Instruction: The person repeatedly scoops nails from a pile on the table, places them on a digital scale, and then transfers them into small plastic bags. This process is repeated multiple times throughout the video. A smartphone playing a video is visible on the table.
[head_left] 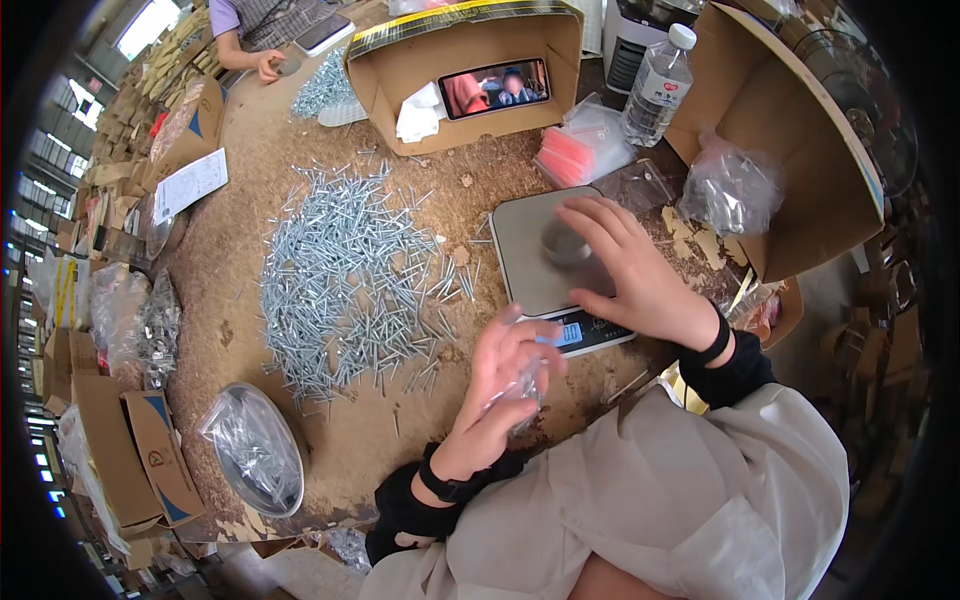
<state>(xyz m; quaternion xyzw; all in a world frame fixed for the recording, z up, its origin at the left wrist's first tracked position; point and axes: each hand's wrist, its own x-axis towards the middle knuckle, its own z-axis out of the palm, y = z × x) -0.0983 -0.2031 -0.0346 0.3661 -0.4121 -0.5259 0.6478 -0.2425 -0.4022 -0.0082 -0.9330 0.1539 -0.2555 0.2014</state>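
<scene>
Pale cloth (640,490) fills the near side, covering the wearer. Beyond it I watch the left hand (490,385), fingers half curled around a clear bag (524,392); blur hides how firm that hold is. Right hand (645,275): fingers spread and arched above the scale (522,270), thumb apart. Round grey piece (565,243) below those fingers; I cannot tell whether it is held or merely resting on the scale. Screws (345,270) heaped to the left, strays reaching toward the scale. Bowl (299,492) of bags at near left, close to the table (345,480) edge.

Risks, as I judge them: slack plastic or a leaning fingertip would upset the reading. Dragging the left cuff (425,500) could scatter strays. One sideways elbow knock might tip the bowl.
</scene>
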